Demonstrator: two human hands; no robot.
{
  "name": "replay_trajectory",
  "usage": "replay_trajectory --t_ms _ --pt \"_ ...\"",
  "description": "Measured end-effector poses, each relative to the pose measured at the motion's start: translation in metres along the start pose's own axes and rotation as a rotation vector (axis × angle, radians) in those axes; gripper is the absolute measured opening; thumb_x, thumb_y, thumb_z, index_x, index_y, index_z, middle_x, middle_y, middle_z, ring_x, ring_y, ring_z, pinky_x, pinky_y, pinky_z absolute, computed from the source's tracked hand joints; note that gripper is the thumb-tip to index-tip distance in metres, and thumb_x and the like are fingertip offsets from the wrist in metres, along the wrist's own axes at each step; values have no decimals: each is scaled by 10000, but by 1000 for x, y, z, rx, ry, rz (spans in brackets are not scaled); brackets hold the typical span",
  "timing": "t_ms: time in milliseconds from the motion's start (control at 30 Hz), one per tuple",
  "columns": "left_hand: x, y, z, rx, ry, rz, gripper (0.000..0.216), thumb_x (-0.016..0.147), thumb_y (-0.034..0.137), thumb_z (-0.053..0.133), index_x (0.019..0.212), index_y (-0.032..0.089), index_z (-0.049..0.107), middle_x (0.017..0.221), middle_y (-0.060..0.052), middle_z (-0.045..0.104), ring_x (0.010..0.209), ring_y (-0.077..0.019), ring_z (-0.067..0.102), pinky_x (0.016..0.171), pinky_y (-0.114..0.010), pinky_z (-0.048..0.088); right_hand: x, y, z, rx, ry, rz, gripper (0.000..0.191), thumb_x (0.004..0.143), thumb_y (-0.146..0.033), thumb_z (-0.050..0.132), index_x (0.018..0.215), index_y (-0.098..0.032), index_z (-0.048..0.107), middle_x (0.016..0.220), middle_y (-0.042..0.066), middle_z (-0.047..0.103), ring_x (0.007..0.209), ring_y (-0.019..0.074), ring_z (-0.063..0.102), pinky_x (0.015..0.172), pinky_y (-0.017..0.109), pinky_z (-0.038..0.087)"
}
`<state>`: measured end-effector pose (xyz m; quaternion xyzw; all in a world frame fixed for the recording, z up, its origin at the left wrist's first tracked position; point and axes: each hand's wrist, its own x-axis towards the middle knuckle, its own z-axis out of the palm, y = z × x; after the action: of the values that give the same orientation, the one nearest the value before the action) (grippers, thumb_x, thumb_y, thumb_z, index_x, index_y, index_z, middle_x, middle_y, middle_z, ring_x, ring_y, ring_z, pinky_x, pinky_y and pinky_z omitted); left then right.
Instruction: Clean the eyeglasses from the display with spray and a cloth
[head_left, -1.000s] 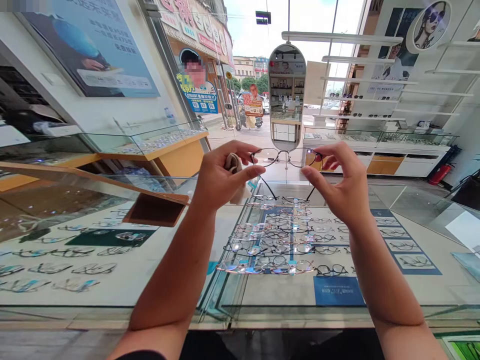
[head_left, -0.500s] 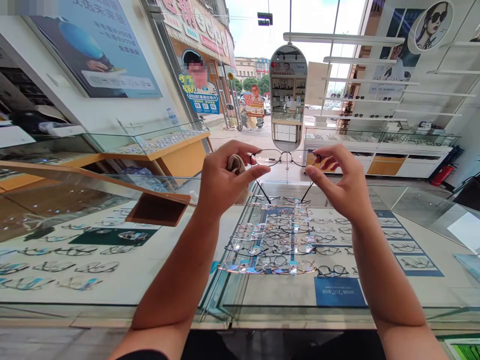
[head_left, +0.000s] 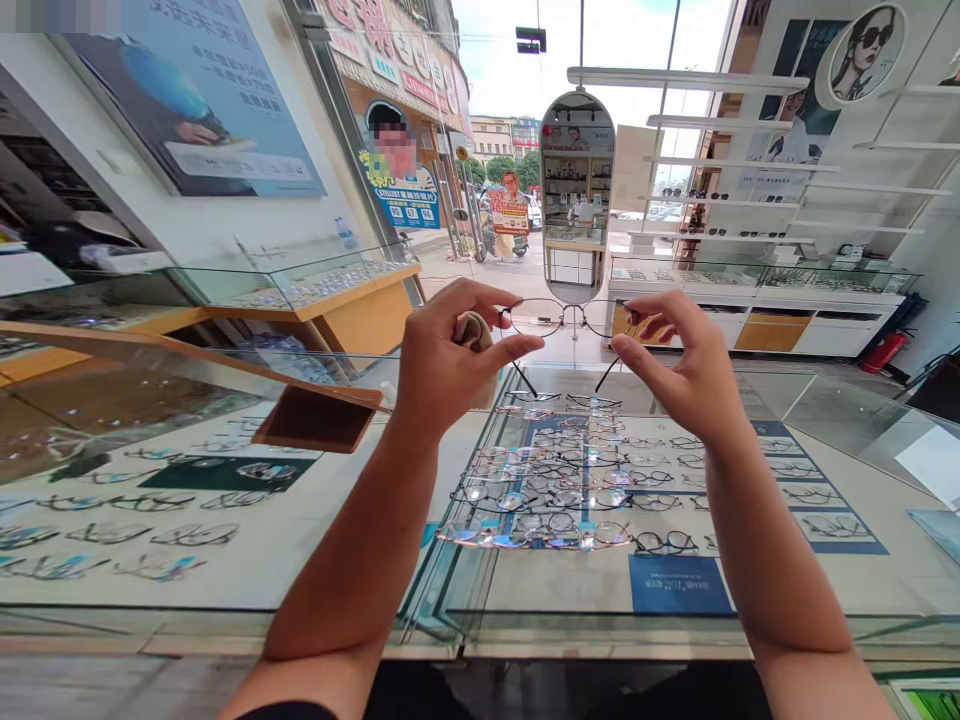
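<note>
A pair of thin dark-rimmed eyeglasses [head_left: 574, 305] is held up above the glass counter, its temples slanting down toward the counter. My left hand [head_left: 457, 355] pinches one end of the frame between thumb and fingers, with a crumpled beige cloth [head_left: 472, 333] tucked in the same hand. At the other end, my right hand [head_left: 679, 360] grips the frame between thumb and forefinger. Below the hands, several rows of eyeglasses [head_left: 551, 495] lie on and in the glass display case [head_left: 525, 597].
A brown tray [head_left: 319, 418] stands left of my left forearm. More eyeglasses [head_left: 191, 535] lie inside the left case. A blue card [head_left: 679, 583] is near the front edge. An oval mirror [head_left: 577, 190] stands beyond the counter, with wall shelves [head_left: 720, 120] to its right.
The eyeglasses have tilted slightly in my hands, with the temple ends a little higher and closer together. Both hands keep hold at nearly the same place.
</note>
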<state>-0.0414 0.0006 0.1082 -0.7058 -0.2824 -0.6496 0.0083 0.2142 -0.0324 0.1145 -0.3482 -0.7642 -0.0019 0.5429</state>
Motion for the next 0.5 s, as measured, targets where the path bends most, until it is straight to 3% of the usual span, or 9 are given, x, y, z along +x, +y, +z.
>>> replay_trajectory --t_ms 333,500 --pt "4 -15 -6 -48 -100 -130 406 711 513 932 980 245 788 758 16 663 655 -118 583 585 -253 468 -2 -10 9 -32 88 -34 234 917 -426 747 1039 -245 664 962 17 689 819 169 613 792 360 521" --pt "4 -18 -6 -72 -112 -123 446 714 588 922 982 261 780 761 4 665 676 -134 598 601 -263 482 -2 -10 9 -39 103 -52 226 916 -407 761 1040 -244 664 950 14 687 813 169 615 787 356 526"
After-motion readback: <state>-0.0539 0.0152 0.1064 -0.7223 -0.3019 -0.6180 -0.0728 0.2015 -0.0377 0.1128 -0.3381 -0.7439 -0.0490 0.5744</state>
